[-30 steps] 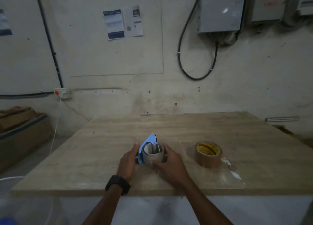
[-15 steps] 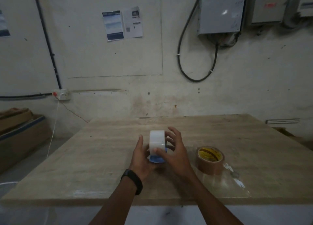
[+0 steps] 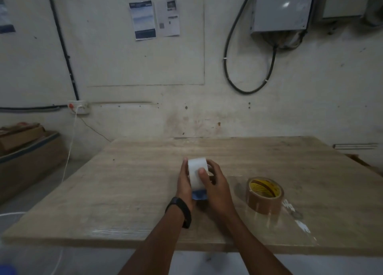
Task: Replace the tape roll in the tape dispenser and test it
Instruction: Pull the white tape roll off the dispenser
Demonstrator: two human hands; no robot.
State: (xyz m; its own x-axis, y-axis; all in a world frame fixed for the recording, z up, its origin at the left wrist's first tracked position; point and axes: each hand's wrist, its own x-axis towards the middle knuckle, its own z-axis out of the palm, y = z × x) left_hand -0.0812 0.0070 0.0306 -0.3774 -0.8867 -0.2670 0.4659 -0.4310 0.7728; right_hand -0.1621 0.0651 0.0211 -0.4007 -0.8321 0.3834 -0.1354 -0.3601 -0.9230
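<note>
A blue tape dispenser [image 3: 199, 195] stands on edge on the wooden table [image 3: 134, 181], mostly hidden by my hands. A pale, whitish roll [image 3: 195, 172] sits upright in it. My left hand [image 3: 184, 183] holds the dispenser and roll from the left side. My right hand [image 3: 215, 188] wraps the right side, its thumb pressed on the roll's outer face. A brown tape roll [image 3: 264, 195] with a yellow-labelled core lies flat on the table to the right, apart from both hands.
Clear tape strips [image 3: 296, 223] are stuck on the table near the brown roll, toward the front right edge. The wall stands behind the table. Cardboard boxes [image 3: 24, 150] sit on the floor at the left, and a white cable [image 3: 70, 146] hangs there.
The dispenser was tipped from lying with the core facing up to standing on edge. My right hand then closed around it, thumb now on the roll's face. The brown roll stayed put.
</note>
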